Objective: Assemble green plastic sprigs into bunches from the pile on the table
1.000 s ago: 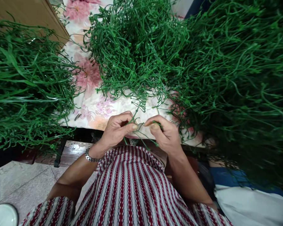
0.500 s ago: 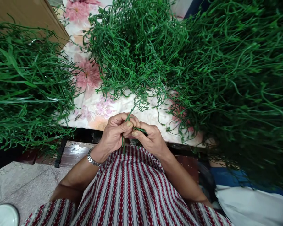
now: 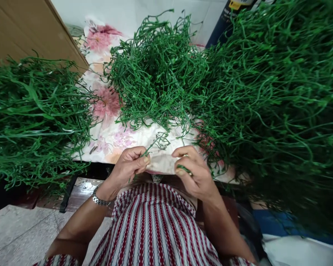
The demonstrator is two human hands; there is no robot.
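Observation:
Between thumb and fingers, my left hand [image 3: 134, 162] pinches a thin green plastic-looking stem [image 3: 152, 145], whose branched tip reaches away over the cloth. My right hand [image 3: 192, 170] is apart from it on the right, fingers curled, with a short green piece [image 3: 184, 169] held against the palm by the thumb. What that piece is exactly I cannot make out. Beyond both hands lies a tangled heap of green stems [image 3: 158, 74] on the flowered cloth [image 3: 127, 144].
A large green heap [image 3: 280, 96] rises on the right, another pile [image 3: 36, 114] on the left. A cardboard box [image 3: 30, 29] stands at the back left. At the back right leans a dark blue cylinder [image 3: 224, 22]. White sheeting [image 3: 302, 251] lies low on the right.
My hands have moved apart: the right has drawn off to the right with the short green piece, the left slightly left with the stem. The view has tilted up a little.

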